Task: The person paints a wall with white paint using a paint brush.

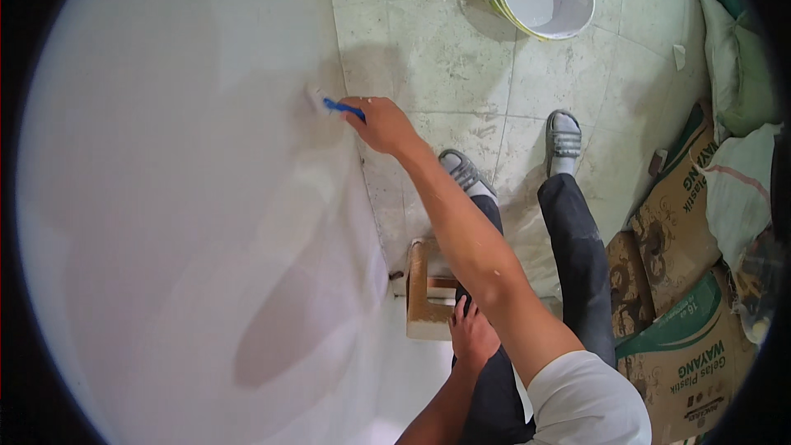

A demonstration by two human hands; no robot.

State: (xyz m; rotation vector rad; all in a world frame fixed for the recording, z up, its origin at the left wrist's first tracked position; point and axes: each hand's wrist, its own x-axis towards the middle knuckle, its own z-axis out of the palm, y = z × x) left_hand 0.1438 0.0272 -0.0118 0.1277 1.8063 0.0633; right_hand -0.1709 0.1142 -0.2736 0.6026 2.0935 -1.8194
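Observation:
My right hand (384,125) is stretched far out to the left, closed around the blue handle of a paintbrush (350,110). The brush's pale head touches the white wall (206,156) low down, close to where it meets the floor; its outline blends into the wall. My left hand (474,334) rests on my dark-trousered leg at the knee, fingers spread and holding nothing. Beside that knee stands a small wooden stool (418,288), partly hidden by my leg and hand.
A bucket (589,0) with whitish paint inside stands on the stained tile floor (445,49) ahead. Brown cardboard boxes (692,363) and pale sacks (737,189) are piled along the right. My feet, in grey slide sandals (564,142), are on the tiles.

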